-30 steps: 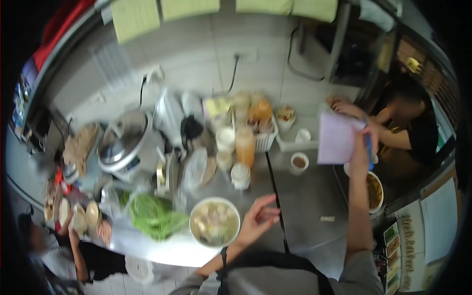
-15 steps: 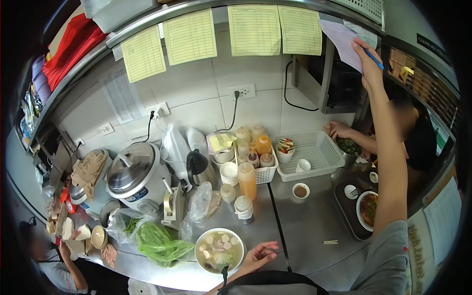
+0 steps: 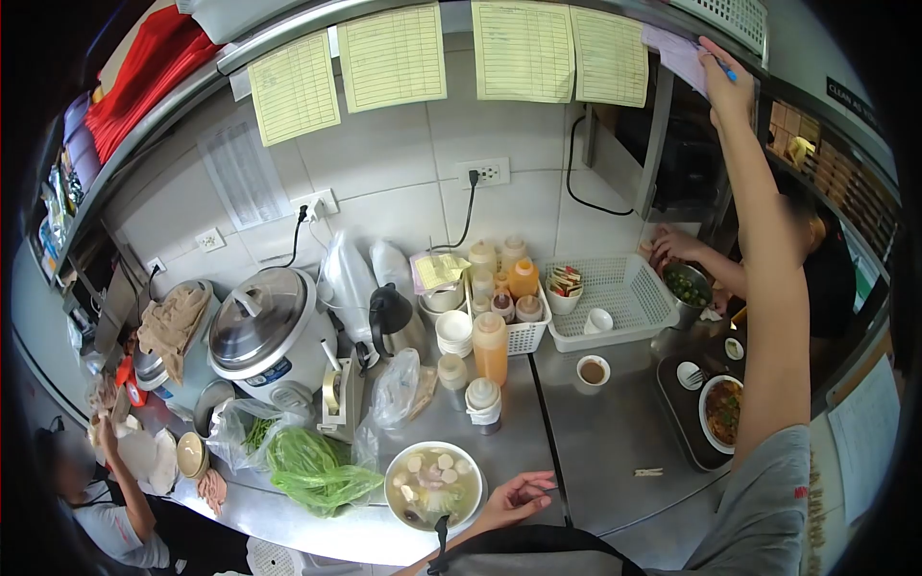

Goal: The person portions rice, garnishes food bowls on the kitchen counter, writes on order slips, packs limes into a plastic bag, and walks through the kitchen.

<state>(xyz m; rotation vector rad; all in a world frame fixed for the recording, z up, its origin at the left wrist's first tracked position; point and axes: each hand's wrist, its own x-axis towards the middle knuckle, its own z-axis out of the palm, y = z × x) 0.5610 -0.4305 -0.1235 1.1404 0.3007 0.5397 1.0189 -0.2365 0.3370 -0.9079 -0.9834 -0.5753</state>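
Okay so, right hand (image 3: 727, 88) is way up high, fingers closed on a pale purple paper sheet (image 3: 676, 54) with a slim blue pen (image 3: 727, 70) tucked in. Sheet lies left of those fingertips, long axis slanting up-left, right beside the end yellow ruled paper slip (image 3: 610, 58). Left hand (image 3: 519, 500) is much farther off, down by a round white soup bowl (image 3: 435, 444), fingers loosely curled, nothing visible in them.

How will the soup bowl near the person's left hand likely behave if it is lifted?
The soup bowl would probably feel heavy, since broth and solid pieces fill much of it. The broth would likely slosh or spill if tilted, because no lid covers it.
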